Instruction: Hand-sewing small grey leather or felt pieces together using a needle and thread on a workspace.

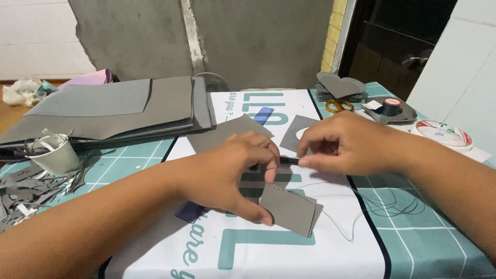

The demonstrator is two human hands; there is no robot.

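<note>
My left hand [232,173] pinches a folded grey felt piece [292,209] between thumb and forefinger, holding it just above the table. My right hand [343,144] is closed on a thin dark needle-like tool [289,160] at the piece's upper edge. A thin dark thread [356,217] trails from the work across the white printed sheet [248,258] to the right. Under my left hand lies a larger grey felt sheet [222,135] and a blue translucent ruler [188,212].
A stack of grey felt sheets [113,106] lies at the back left, a white cup [54,152] and grey scraps [26,191] at the left edge. Grey heart-shaped cutouts [341,85], yellow-handled scissors [338,106], a tape roll [391,107] and a round tin [444,133] sit back right.
</note>
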